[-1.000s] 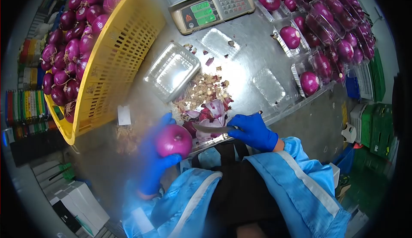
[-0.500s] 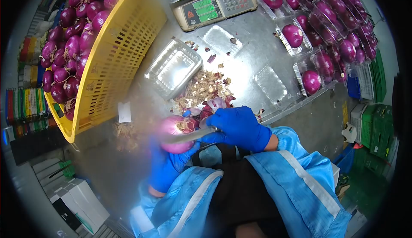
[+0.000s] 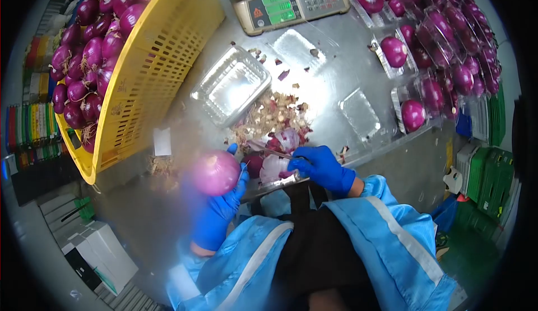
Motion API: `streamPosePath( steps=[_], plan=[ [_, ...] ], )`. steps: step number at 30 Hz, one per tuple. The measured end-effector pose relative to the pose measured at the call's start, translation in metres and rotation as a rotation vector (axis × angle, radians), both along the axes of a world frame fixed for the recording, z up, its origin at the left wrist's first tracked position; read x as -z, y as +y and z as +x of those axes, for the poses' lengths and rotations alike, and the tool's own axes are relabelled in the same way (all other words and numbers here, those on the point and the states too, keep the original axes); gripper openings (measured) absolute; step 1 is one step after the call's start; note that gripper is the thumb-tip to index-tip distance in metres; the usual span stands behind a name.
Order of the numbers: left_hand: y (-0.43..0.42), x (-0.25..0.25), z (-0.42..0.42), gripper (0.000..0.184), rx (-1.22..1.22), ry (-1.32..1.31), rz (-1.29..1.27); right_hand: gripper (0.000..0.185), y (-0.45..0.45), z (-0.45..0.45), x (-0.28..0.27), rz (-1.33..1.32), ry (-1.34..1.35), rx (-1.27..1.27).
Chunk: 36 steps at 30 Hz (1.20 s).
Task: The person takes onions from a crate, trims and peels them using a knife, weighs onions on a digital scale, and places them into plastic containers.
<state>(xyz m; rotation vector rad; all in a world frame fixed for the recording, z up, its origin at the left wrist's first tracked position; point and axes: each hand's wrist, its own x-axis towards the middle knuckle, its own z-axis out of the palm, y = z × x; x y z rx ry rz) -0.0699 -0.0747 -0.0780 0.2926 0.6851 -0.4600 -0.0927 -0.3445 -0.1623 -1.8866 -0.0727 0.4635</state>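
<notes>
My left hand (image 3: 219,213), in a blue glove, cradles a large red onion (image 3: 216,172) with its smooth side up. My right hand (image 3: 324,168), also gloved, grips a knife (image 3: 273,152), whose blade points left over the scraps and apart from the onion. Below the blade lie pale and purple onion skins (image 3: 276,168) at the table's near edge. Beyond them spreads a heap of dry roots and peel trimmings (image 3: 277,113). An open clear plastic tray (image 3: 232,86) rests just behind that heap.
A tilted yellow crate (image 3: 137,78) full of red onions stands at the left. The digital scale (image 3: 291,5) sits at the back. Packed onions in clear trays (image 3: 443,58) are stacked at the right. Two flat clear tray pieces, one a lid-like sheet (image 3: 360,113), lie on the metal table.
The knife has come away from the onion, moving right and up with my right hand. My left hand has turned the onion so its root end no longer shows. The view has shifted slightly.
</notes>
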Motion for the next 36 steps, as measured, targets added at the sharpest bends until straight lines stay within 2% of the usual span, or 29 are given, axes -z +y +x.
streamPosePath(
  steps=[2,3,4,5,7,8,10,12,14,17,20,22,24,26,28,30,31,33,36],
  plan=[
    [-0.016,-0.009,0.004,0.087,0.102,-0.06,0.243,0.022,0.008,0.03,-0.035,0.157,0.236,0.026],
    [-0.02,-0.007,0.006,0.087,0.194,-0.148,0.399,0.024,0.007,0.039,-0.029,0.192,-0.062,0.065],
    [-0.023,-0.005,0.012,0.087,0.203,-0.143,0.39,0.026,-0.001,0.053,-0.032,0.201,0.088,0.16],
    [-0.025,-0.004,0.017,0.088,0.211,-0.139,0.381,0.027,-0.01,0.072,-0.032,0.105,-0.113,0.247],
    [-0.029,-0.003,0.025,0.089,0.077,0.056,0.021,0.034,-0.04,0.126,-0.032,-0.071,-0.462,0.404],
    [-0.034,-0.001,0.027,0.09,0.105,-0.014,0.142,0.041,-0.057,0.155,-0.032,-0.138,-0.601,0.47],
    [-0.034,0.011,0.031,0.093,0.163,-0.066,0.189,0.061,-0.083,0.197,-0.077,-0.087,-0.233,0.631],
    [-0.046,0.002,0.04,0.093,0.22,-0.168,0.285,0.079,-0.121,0.263,-0.04,-0.408,-0.766,0.641],
    [-0.058,-0.003,0.052,0.09,0.281,-0.242,0.34,0.094,-0.14,0.32,-0.031,-0.399,-0.731,0.673],
    [-0.069,-0.003,0.068,0.089,0.394,-0.283,0.36,0.098,-0.136,0.375,-0.04,-0.585,-0.588,0.737],
    [-0.101,-0.002,0.091,0.088,0.475,-0.474,0.532,0.097,-0.149,0.414,-0.022,-0.63,-0.449,0.63],
    [-0.119,-0.001,0.106,0.088,0.581,-0.642,0.663,0.095,-0.162,0.421,-0.022,-0.576,-0.447,0.552],
    [-0.136,0.004,0.112,0.09,0.682,-0.818,0.826,0.091,-0.169,0.395,-0.021,-0.506,-0.486,0.529],
    [-0.158,0.022,0.115,0.089,0.678,-1.052,0.918,0.085,-0.175,0.354,-0.028,-0.421,-0.618,0.561],
    [-0.18,0.037,0.112,0.086,0.676,-1.205,0.95,0.084,-0.172,0.266,-0.055,-0.362,-0.41,0.496],
    [-0.202,0.041,0.113,0.085,0.702,-1.341,0.915,0.081,-0.18,0.176,-0.056,-0.395,-0.344,0.425],
    [-0.212,0.048,0.111,0.085,0.717,-1.393,0.889,0.084,-0.179,0.133,-0.062,-0.343,-0.216,0.454],
    [-0.234,0.063,0.1,0.085,0.716,-1.457,0.817,0.085,-0.182,0.054,-0.047,-0.264,-0.137,0.545],
    [-0.255,0.086,0.089,0.087,0.805,-1.667,1.025,0.085,-0.178,-0.027,-0.024,-0.283,-0.04,0.65]
  ],
)
